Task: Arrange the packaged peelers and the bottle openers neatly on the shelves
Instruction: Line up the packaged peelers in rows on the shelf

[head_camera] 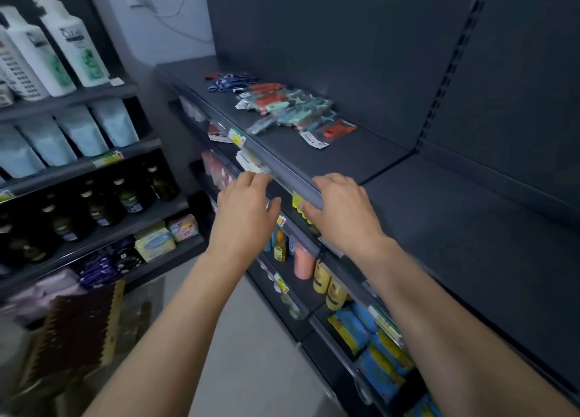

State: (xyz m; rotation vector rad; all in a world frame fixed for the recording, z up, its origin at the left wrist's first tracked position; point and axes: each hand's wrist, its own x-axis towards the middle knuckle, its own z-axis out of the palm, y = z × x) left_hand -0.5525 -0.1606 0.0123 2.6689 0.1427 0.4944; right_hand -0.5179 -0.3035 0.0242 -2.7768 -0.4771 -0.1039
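While peelers point(295, 109) and bottle openers point(229, 82) lie heaped (shampoo point(75, 43) leftward), left hand point(244, 203) and right hand point(342, 209) rest slack, empty.

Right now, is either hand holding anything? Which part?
No product held: left hand is loosely curled and empty; right hand curls its fingers at the shelf's front rail, grip unclear.

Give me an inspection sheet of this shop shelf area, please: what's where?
Surface: dark top shelf, goods toward its far end.
Job's things: packaged peelers in a loose pile; blue bottle openers beyond them.
Clutter: nothing seen.
Hands: left hand hovers, holding nothing; right hand rests on the price rail, grip unclear.
Cables: white cable on the wall.
Surroundings: shampoo bottles, dark glass bottles, yellow bottles on other shelves.
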